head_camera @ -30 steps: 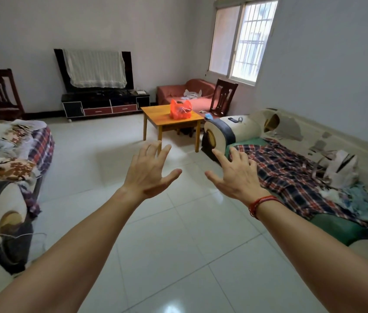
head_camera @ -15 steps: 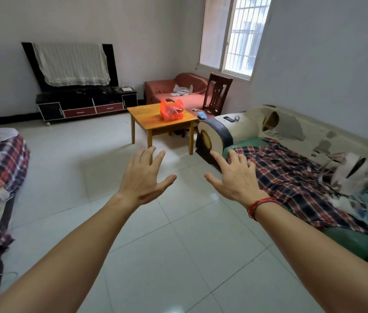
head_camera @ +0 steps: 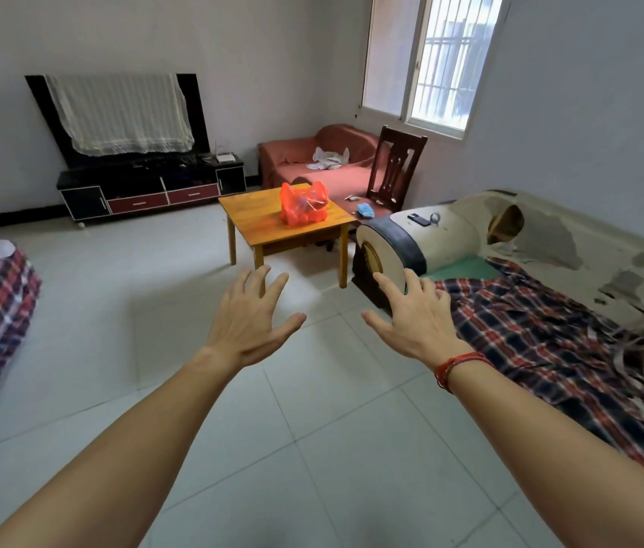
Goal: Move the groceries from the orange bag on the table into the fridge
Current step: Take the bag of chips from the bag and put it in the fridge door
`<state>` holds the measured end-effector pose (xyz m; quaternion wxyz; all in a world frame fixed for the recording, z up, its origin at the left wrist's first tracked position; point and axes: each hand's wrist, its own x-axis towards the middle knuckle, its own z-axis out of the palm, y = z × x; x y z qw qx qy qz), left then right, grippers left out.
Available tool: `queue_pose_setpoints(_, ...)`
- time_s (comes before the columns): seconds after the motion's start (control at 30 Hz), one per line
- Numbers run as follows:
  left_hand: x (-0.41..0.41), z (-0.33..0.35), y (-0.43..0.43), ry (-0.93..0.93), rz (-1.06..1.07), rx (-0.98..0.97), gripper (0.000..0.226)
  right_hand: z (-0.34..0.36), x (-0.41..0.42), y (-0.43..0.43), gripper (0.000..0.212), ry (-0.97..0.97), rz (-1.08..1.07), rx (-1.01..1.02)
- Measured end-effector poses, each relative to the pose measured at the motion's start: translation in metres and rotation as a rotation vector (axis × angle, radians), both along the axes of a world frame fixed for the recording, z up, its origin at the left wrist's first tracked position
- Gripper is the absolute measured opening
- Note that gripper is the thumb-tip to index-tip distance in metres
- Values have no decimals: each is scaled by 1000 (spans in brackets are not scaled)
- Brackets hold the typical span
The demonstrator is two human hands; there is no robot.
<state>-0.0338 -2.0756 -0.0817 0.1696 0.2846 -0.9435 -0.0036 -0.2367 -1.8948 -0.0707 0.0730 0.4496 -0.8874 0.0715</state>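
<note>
An orange plastic bag (head_camera: 303,204) with round items inside sits on a small wooden table (head_camera: 272,235) in the middle of the room, ahead of me. Both my arms are stretched forward above the tiled floor. My left hand (head_camera: 251,318) has its fingers spread and holds nothing. My right hand (head_camera: 415,314), with a red string at the wrist, is also spread and empty. Both hands are well short of the table. No fridge is in view.
A sofa (head_camera: 530,247) with a plaid cloth runs along the right wall, a phone (head_camera: 418,219) on its armrest. A dark wooden chair (head_camera: 395,168) and a red sofa (head_camera: 312,160) stand behind the table. A TV stand (head_camera: 150,187) is at the back left.
I have moved closer to the table and the view has swung slightly. The bag looks larger. Both hands stay spread and empty in front of me.
</note>
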Motion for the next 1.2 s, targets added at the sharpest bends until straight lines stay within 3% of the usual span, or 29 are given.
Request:
queue_pose_setpoints(0.4,-122,-22,-133,-18,48,48,88,-17,-124,-133,71,2,43,22)
queue_pose_setpoints(0.7,-222,-30,-275,26,35,69,87,-28,-221,-283,70,-12,22,53)
queue_pose_setpoints(1.2,-376,-47,-473,-65,20,119,90,-45,-361,-474,70,-65,-17,103)
